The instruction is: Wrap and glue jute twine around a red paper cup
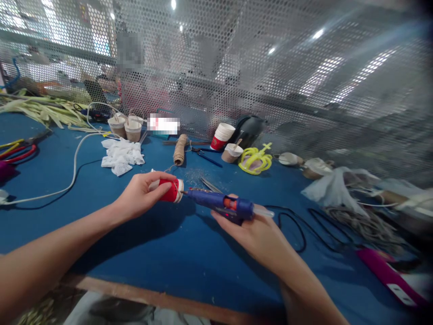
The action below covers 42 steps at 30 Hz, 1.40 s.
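My left hand grips a small red and white paper cup, tipped on its side above the blue tabletop. Twine runs from the cup toward a spool of twine lying behind it. In my right hand is a blue hot glue gun with a clear glue stick sticking out of its back. The gun's nozzle meets or nearly meets the cup's rim; exact contact is hard to tell. Scissors lie partly hidden behind the gun.
Behind my hands stand stacked cups, a twine-wrapped cup, a yellow crown-shaped piece and crumpled white cloth. Pliers are at left. Cords and a purple power strip lie at right. A perforated metal screen closes the back.
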Available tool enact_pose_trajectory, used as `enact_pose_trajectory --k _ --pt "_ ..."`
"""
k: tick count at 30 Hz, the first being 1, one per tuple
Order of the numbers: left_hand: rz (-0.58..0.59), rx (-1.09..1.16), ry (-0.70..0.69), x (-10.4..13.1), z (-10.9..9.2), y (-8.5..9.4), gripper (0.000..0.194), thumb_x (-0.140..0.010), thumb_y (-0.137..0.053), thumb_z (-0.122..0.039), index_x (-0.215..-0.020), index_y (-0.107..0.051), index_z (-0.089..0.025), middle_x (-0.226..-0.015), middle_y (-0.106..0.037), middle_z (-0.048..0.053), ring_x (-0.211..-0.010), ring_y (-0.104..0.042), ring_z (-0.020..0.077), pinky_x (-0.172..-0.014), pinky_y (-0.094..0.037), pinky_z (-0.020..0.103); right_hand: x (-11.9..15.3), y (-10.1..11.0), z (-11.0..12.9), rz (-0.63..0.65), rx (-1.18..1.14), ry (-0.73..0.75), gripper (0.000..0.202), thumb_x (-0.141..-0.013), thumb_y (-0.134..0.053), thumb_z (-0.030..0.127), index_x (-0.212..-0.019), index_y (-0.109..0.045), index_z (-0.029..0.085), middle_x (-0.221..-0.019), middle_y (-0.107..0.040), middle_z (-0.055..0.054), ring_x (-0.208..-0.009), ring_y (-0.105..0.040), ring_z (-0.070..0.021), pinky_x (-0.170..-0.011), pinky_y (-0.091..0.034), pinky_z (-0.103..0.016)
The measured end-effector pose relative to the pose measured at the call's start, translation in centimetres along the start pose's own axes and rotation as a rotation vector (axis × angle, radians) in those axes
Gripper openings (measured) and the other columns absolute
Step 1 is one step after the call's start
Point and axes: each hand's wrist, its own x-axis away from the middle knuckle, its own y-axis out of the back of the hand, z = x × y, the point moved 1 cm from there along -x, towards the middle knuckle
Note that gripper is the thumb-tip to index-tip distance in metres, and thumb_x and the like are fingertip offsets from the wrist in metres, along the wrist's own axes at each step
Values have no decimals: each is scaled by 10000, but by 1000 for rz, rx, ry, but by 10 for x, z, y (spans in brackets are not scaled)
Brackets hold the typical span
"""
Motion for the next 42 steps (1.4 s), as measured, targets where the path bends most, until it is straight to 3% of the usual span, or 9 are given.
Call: enact_pose_trajectory --k 7,11,18,23,28,37,42 --pt "13 -79 -88 4 -2 -2 282 -797 -498 -308 -964 -649 -139 -889 -706 67 -770 -651 173 -714 -517 269 -2 3 2 -14 77 94 120 -755 -509 220 -729 -617 175 -663 -654 -43 -615 -626 -173 -587 -505 -265" --pt "33 -150 -167 6 -5 -3 264 -811 -483 -265 -968 -646 -128 -883 -711 69 -747 -652 155 -680 -509 231 -4 6 1 13 135 112 179 -782 -479 219 -734 -639 155 -599 -645 -44 -535 -605 -162 -529 -497 -260" --pt "60 -149 -247 9 -9 -4 225 -822 -468 -226 -946 -636 -143 -726 -717 15 -621 -643 110 -611 -499 186 -3 3 -7 20 224 210 220 -795 -464 199 -782 -680 157 -680 -681 -72 -613 -637 -193 -605 -510 -307" --pt "38 -199 -229 7 -5 -1 263 -818 -477 -262 -989 -636 -141 -886 -714 60 -737 -652 145 -671 -490 222 -4 6 0 4 116 155 180 -778 -497 208 -771 -663 138 -666 -683 -63 -590 -638 -171 -598 -521 -267" --pt "35 -195 -230 8 -3 -2 276 -821 -477 -280 -1000 -638 -146 -891 -713 60 -736 -651 148 -667 -489 219 -5 8 1 -3 114 136 177 -785 -492 201 -793 -665 166 -720 -697 -56 -633 -647 -173 -618 -524 -274" --pt "40 -163 -208 6 -4 -1 285 -808 -487 -285 -989 -648 -134 -894 -705 69 -754 -654 161 -700 -497 233 2 5 -10 37 364 294 236 -816 -457 189 -834 -692 190 -725 -692 -58 -661 -636 -181 -623 -496 -276" --pt "37 -145 -174 7 -4 0 294 -807 -485 -300 -986 -650 -134 -908 -705 78 -767 -647 171 -706 -501 253 -1 9 1 39 270 268 231 -810 -453 182 -786 -683 168 -674 -688 -59 -600 -630 -174 -599 -506 -277"
